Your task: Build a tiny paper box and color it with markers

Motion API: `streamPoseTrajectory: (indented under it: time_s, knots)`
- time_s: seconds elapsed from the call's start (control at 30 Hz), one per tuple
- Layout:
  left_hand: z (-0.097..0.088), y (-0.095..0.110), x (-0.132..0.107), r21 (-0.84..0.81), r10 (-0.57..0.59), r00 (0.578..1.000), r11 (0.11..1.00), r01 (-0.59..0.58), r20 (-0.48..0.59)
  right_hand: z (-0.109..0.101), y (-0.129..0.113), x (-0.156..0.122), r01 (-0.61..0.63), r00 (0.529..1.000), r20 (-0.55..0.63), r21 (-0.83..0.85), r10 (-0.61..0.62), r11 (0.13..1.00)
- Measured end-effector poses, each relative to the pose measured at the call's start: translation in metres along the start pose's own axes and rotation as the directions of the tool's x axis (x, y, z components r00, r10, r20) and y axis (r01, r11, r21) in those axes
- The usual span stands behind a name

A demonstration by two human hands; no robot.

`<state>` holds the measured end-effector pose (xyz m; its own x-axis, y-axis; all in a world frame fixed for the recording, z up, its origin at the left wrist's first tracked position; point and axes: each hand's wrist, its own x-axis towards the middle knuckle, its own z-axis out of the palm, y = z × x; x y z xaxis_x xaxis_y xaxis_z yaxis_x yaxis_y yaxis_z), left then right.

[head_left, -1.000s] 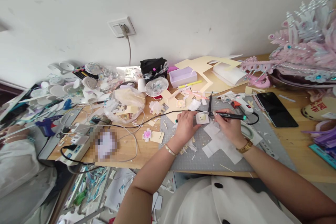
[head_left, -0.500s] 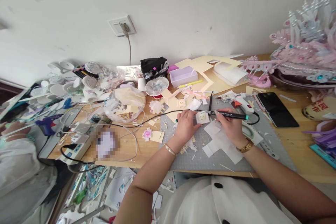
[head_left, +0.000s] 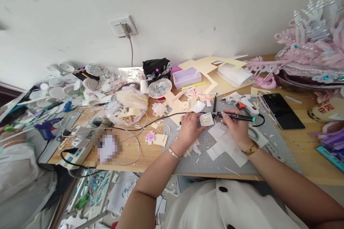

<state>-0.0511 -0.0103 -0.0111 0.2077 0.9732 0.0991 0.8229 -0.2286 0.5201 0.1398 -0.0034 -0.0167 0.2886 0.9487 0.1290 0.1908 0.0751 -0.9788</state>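
My left hand (head_left: pixel 190 128) is closed on the edge of a small white square piece (head_left: pixel 206 119) with a yellow face-like drawing on it. A bit of teal, perhaps a pen cap, shows beside its fingers. In my right hand (head_left: pixel 237 129) is a black marker (head_left: pixel 239 116) with a teal end, held like a pen. Its tip points left at the right edge of the square; whether it touches, I cannot tell. Translucent white sheets (head_left: pixel 228 145) lie under my right hand on the grey cutting mat (head_left: pixel 188 166). Another black pen (head_left: pixel 215 103) lies just behind the square.
Beyond my right hand lie a white glue gun (head_left: pixel 248 106) and a phone (head_left: pixel 283 111). Cream card scraps and a lilac box (head_left: pixel 187 77) are at the back. Pink beaded crowns (head_left: pixel 309 57) stand far right. Cables and a power strip (head_left: pixel 77 154) are left, near another person's sleeve (head_left: pixel 18 171).
My right hand has shifted slightly right with the marker. The white square is tilted a little differently in my left hand, which otherwise stays put. The view has moved slightly.
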Motion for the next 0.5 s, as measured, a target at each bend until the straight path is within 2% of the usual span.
streamPoseTrajectory:
  time_s: [0.13, 0.27, 0.43, 0.5]
  knots:
    - [-0.0003, 0.0, -0.0002, 0.0, 0.004, 1.0, 1.0, -0.004, 0.002, -0.0004, 0.0018, -0.0003, 0.018, 0.996, 0.09, -0.012, -0.017, 1.0]
    - [-0.0004, 0.0001, 0.0, -0.006, 0.008, 1.0, 1.0, -0.008, -0.004, -0.0011, 0.0046, 0.0001, 0.034, 0.999, 0.014, -0.04, -0.033, 0.999]
    - [0.0005, -0.0002, 0.0006, -0.003, -0.004, 1.0, 1.0, 0.004, -0.006, -0.0012, 0.0086, 0.0005, 0.066, 0.994, 0.095, -0.052, -0.06, 0.996]
    - [0.0009, -0.0006, 0.0005, 0.0, -0.006, 1.0, 1.0, 0.006, -0.009, -0.001, 0.0089, 0.0006, 0.076, 0.996, 0.055, -0.06, -0.072, 0.995]
